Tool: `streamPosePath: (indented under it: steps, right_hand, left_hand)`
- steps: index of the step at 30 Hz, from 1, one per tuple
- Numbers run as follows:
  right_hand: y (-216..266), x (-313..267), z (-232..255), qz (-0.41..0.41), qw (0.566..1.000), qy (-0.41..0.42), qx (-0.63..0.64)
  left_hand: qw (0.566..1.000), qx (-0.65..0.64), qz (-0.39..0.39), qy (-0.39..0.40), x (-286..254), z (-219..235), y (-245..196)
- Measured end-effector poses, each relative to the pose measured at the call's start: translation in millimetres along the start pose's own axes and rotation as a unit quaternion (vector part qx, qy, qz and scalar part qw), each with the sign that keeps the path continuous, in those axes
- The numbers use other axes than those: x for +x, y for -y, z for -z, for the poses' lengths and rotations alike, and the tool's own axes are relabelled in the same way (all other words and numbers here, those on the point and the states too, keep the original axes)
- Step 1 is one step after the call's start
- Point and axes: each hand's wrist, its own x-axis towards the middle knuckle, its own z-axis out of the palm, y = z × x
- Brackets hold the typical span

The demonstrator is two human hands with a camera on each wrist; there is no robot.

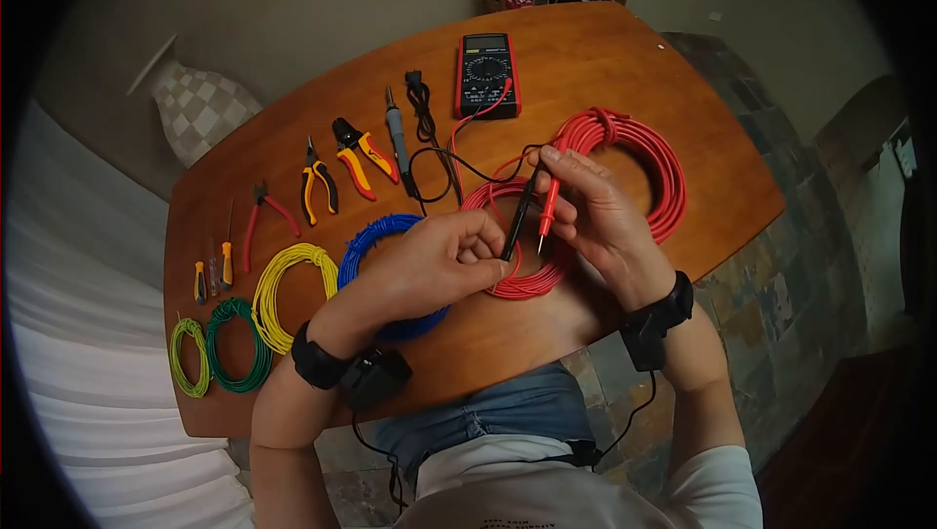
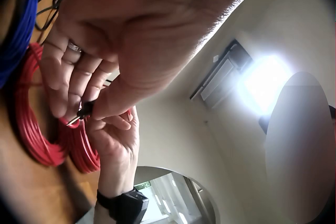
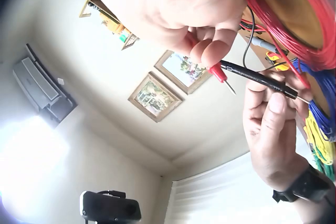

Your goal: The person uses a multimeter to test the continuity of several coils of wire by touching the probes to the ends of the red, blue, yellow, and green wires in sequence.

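Note:
My left hand (image 1: pixel 444 256) pinches a black multimeter probe (image 1: pixel 520 219) close to its metal tip, between thumb and fingers. In the right wrist view that probe (image 3: pixel 257 78) runs slantwise, its far end right by my right fingers. My right hand (image 1: pixel 603 217) grips a red multimeter probe (image 1: pixel 550 199), its bare tip pointing down towards me. Both probes are held over a smaller red wire coil (image 1: pixel 527 285). Behind them lies the black and red multimeter (image 1: pixel 488 70), with a red lead (image 1: pixel 478 117) plugged into it. A black lead (image 1: pixel 459 160) loops to its left.
A larger red coil (image 1: pixel 669 173) lies right; blue (image 1: pixel 376 231), yellow (image 1: pixel 283 261) and green (image 1: pixel 220 380) coils lie left. Behind them are a soldering iron (image 1: pixel 397 134), wire strippers (image 1: pixel 363 153), pliers (image 1: pixel 317 187), cutters (image 1: pixel 273 209) and screwdrivers (image 1: pixel 226 265). The table edge (image 1: pixel 722 254) curves near my right wrist.

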Motion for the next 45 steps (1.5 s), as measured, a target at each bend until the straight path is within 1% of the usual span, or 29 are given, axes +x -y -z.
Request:
streamPosePath:
  steps: [4, 5, 7, 9, 10, 13, 16, 19, 22, 23, 25, 27, 29, 32, 35, 39, 42, 45]
  right_hand:
    - [8.8, -15.1, -2.3, 0.017, 0.999, -0.011, -0.046]
    - [9.7, -17.1, -1.3, 0.024, 0.998, -0.012, -0.052]
    - [9.0, -21.0, -0.9, 0.012, 0.996, -0.016, -0.083]
    - [7.5, -24.6, -3.7, -0.005, 0.992, -0.022, -0.122]
    - [8.0, -27.3, -6.2, 0.003, 0.988, -0.021, -0.156]
    - [8.8, -33.1, -8.6, 0.031, 0.966, -0.011, -0.256]
    - [7.6, -40.3, -11.2, 0.088, 0.953, 0.006, -0.289]
    - [17.9, -54.3, -1.6, 0.067, 0.962, -0.029, -0.265]
    - [29.9, -66.0, 18.9, 0.048, 0.978, -0.050, -0.196]
    - [34.8, -67.4, 27.1, 0.046, 0.979, -0.049, -0.193]
    - [44.4, -73.0, 39.6, 0.060, 0.974, -0.050, -0.213]
    - [53.8, -79.8, 40.8, 0.060, 0.960, -0.068, -0.264]
    - [60.7, -83.6, 45.7, 0.061, 0.943, -0.070, -0.321]
    - [66.2, -85.4, 42.2, 0.071, 0.924, -0.076, -0.367]
    - [61.6, -82.8, 43.6, 0.108, 0.891, -0.085, -0.432]
    - [56.4, -80.9, 41.3, 0.143, 0.878, -0.105, -0.444]
    - [61.2, -79.6, 40.3, 0.167, 0.868, -0.129, -0.448]
    - [69.0, -74.5, 43.9, 0.197, 0.849, -0.147, -0.467]
  left_hand:
    - [0.999, -0.026, -0.001, -0.037, 6.1, -20.3, -10.1]
    - [0.997, -0.046, -0.005, -0.056, 6.7, -24.2, -14.2]
    - [0.992, -0.086, -0.011, -0.095, 7.9, -30.0, -21.9]
    - [0.987, -0.082, -0.069, -0.123, 9.3, -33.9, -24.5]
    - [0.982, -0.081, -0.098, -0.136, 10.1, -36.2, -24.7]
    - [0.976, 0.020, -0.134, -0.168, 11.3, -46.8, -20.8]
    - [0.967, 0.104, -0.162, -0.168, 9.5, -45.2, -18.3]
    - [0.970, -0.023, -0.132, -0.205, 6.7, -41.3, -24.1]
    - [0.965, -0.112, -0.127, -0.203, 8.2, -30.3, -25.6]
    - [0.960, -0.142, -0.125, -0.206, 8.9, -28.0, -25.7]
    - [0.952, -0.186, -0.126, -0.210, 11.0, -23.3, -23.1]
    - [0.941, -0.231, -0.124, -0.216, 13.3, -21.1, -23.1]
    - [0.938, -0.250, -0.112, -0.214, 12.8, -16.9, -22.8]
    - [0.933, -0.268, -0.098, -0.219, 12.9, -14.0, -21.3]
    - [0.930, -0.284, -0.089, -0.215, 11.9, -8.1, -15.8]
    - [0.929, -0.300, -0.089, -0.197, 9.8, -3.8, -11.8]
    - [0.923, -0.320, -0.085, -0.197, 8.9, -8.1, -18.7]
    - [0.937, -0.284, -0.090, -0.184, 7.5, -11.9, -18.3]
